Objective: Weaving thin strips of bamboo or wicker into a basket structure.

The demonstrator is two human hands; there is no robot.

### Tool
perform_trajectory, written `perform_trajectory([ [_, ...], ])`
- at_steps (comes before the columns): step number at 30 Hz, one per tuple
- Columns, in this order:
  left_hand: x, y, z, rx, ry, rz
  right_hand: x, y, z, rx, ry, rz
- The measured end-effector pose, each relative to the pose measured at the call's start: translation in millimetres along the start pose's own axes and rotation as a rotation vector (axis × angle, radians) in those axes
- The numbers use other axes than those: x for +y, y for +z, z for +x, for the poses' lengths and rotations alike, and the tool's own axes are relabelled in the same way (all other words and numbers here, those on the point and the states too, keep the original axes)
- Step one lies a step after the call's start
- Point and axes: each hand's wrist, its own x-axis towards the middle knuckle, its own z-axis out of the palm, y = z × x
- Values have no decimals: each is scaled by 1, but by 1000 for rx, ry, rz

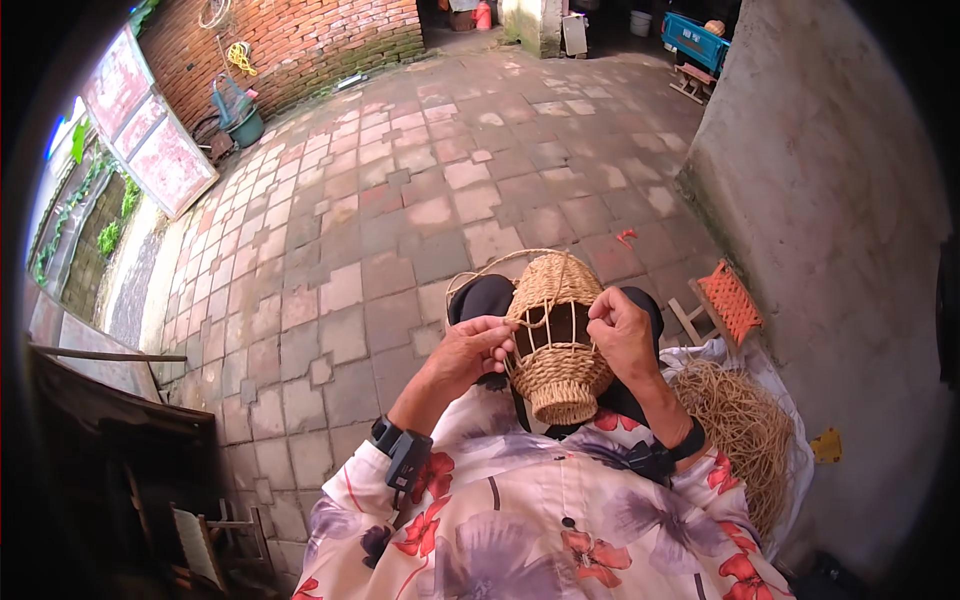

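Note:
A half-woven straw basket (562, 370) lies across my lap, its narrow round end toward me. Woven bands form both ends, and bare upright strands span the open gap between them. My left hand (468, 352) pinches a straw cord (530, 322) at the basket's left side, by the gap. A loose length of cord loops above the far end and off to the left. At the right edge of the gap, my right hand (622, 330) is closed with its fingers curled against the basket. Whatever those fingers grip is hidden.
On my right, a heap of loose straw cord (735, 430) rests on white sheeting beside a small stool with an orange woven seat (732, 302). A plastered wall (840, 200) rises beyond. Paving bricks (380, 230) cover the yard; a chair (215, 540) stands at lower left.

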Motion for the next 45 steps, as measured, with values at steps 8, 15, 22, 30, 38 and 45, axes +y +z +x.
perform_trajectory([
  [8, -6, 14, 30, 172, 357, 891, 29, -2, -12, 56, 121, 286],
  [15, 3, 53, 35, 354, 476, 1400, 33, -7, -20, 89, 173, 486],
  [22, -2, 32, 22, 236, 257, 533, 41, -8, -17, 104, 202, 516],
  [30, -26, -25, -15, 554, 477, 1275, 42, -11, -12, 40, 228, 416],
  [38, -20, -43, -24, 339, 131, 310, -30, 1, 12, 49, -268, -267],
  [45, -3, -28, -22, 196, 54, 185, -27, 21, 32, -203, -358, -552],
])
